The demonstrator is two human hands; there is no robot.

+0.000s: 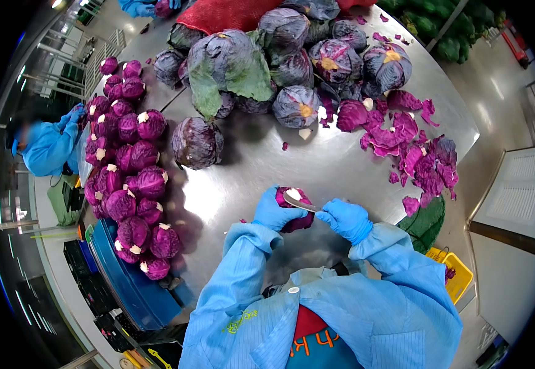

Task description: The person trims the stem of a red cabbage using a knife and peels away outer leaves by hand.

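Observation:
My left hand (275,212), in a blue glove, is closed around a peeled red cabbage (298,222) over the near part of the steel table. In my gloved right hand (347,220) is a knife (303,204), its blade lying across the pale stem end of that cabbage. Beyond my hands, a single unpeeled red cabbage (197,142) sits on the table. A heap of untrimmed cabbages (295,104) with dark outer leaves lies at the far side.
Peeled cabbages (133,154) are piled along the left edge above a blue bin (138,280). Torn purple leaves (427,163) litter the right side of the steel table (249,166). A yellow basket (458,277) stands low at right. A person in blue (49,147) is at far left.

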